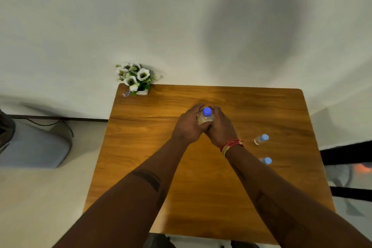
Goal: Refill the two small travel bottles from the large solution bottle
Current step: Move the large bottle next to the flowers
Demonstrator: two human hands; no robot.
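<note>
A large clear solution bottle (204, 118) with a blue cap stands upright at the middle of the wooden table (153, 147). My left hand (188, 125) wraps its left side and my right hand (220, 127) wraps its right side, so most of the body is hidden. The cap is on and sticks up between my thumbs. Two small clear travel bottles with blue caps stand to the right: one (261, 139) farther back, the other (266, 160) nearer me, close to my right forearm. Both are capped.
A small white pot of white flowers (134, 78) sits at the table's back left corner, with a tiny object (126, 93) beside it. A white wall runs behind the table. A grey appliance (32, 145) stands on the floor to the left.
</note>
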